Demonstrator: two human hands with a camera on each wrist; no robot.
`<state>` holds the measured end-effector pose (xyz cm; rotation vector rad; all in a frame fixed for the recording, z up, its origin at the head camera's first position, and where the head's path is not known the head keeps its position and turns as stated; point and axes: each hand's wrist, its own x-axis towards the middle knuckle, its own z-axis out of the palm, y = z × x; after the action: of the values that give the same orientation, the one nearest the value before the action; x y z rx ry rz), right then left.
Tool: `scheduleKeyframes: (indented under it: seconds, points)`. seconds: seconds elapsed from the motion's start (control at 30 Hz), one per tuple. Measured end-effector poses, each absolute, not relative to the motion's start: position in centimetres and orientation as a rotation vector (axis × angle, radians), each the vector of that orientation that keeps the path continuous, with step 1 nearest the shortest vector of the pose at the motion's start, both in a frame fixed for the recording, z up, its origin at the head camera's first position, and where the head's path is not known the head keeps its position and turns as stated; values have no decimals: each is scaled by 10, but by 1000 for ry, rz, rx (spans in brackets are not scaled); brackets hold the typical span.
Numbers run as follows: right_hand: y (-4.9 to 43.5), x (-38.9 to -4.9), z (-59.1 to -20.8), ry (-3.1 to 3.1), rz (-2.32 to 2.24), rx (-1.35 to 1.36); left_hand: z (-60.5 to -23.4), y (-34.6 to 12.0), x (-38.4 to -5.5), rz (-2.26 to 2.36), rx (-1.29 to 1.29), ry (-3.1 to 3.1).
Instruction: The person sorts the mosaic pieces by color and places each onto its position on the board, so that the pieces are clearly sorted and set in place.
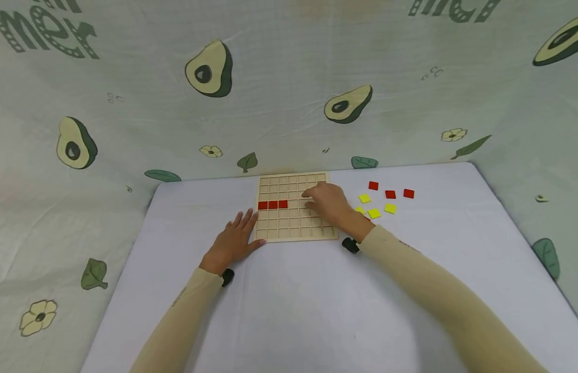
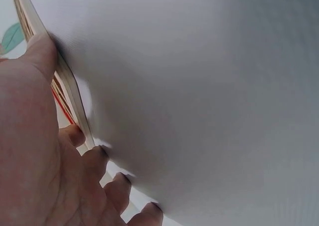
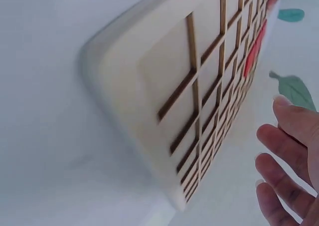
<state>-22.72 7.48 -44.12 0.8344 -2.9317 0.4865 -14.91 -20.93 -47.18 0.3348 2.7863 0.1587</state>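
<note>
A square wooden grid board (image 1: 295, 239) lies near the back of the white table. Three red tiles (image 1: 272, 204) sit side by side in one of its rows, starting at the left edge. My left hand (image 1: 233, 241) is spread flat at the board's lower left corner, with the thumb along the front edge and fingertips by the left side. Over the right half of the board reaches my right hand (image 1: 329, 201), thumb and index finger apart. In the right wrist view its fingers (image 3: 281, 141) are loosely bent, and no tile shows between them.
To the right of the board lie loose red tiles (image 1: 390, 195) and several yellow tiles (image 1: 374, 213), some partly hidden behind my right wrist. A cloth (image 1: 279, 103) printed with avocados and leaves hangs behind the table (image 1: 293, 311). Dark wrist cameras (image 1: 350, 245) sit under both wrists.
</note>
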Motion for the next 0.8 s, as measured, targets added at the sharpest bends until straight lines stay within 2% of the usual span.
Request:
scheduleKeyframes:
  seconds: [0.4,0.8]
  points:
    - [153,-209,-440,-2912,530,610,-468,-210,-147,189,338,2786]
    - [219,-195,-445,-2934,499,495,-474,-210,-149,190,364,2792]
